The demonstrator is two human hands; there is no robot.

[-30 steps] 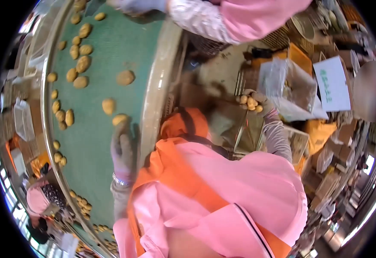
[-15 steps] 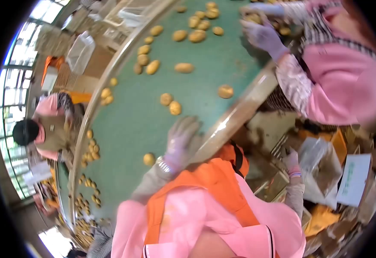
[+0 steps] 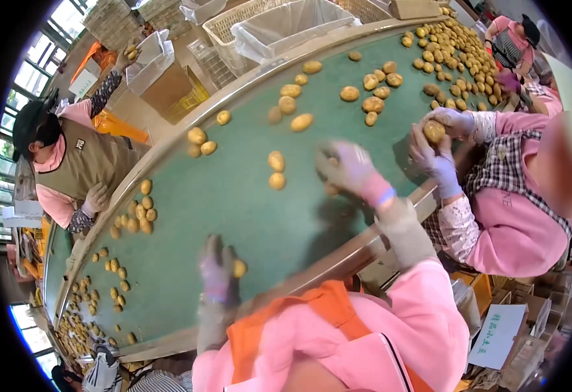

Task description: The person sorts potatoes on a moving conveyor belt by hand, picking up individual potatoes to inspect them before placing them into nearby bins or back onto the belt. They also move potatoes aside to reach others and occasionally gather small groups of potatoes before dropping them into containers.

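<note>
Flanking fingers [image 3: 214,250] of the left hand [image 3: 217,273] lies a potato [image 3: 239,268].

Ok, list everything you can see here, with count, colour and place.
Curved green conveyor belt: one, green, lower left to upper right.
Round tan potatoes: dozens, tan, scattered on the belt.
Plastic-lined mesh basket: one, pale, beyond the belt, top.
Brown cardboard box: one, brown, upper left.
White paper sign: one, green writing, lower right.
Co-worker in brown vest: one, far side, left.
Co-worker in pink top: one, right, gloved hands holding a potato.
Left hand: one, purple glove, flat on the belt beside a small potato.
Right hand: one, purple glove, blurred, above the belt.
</note>
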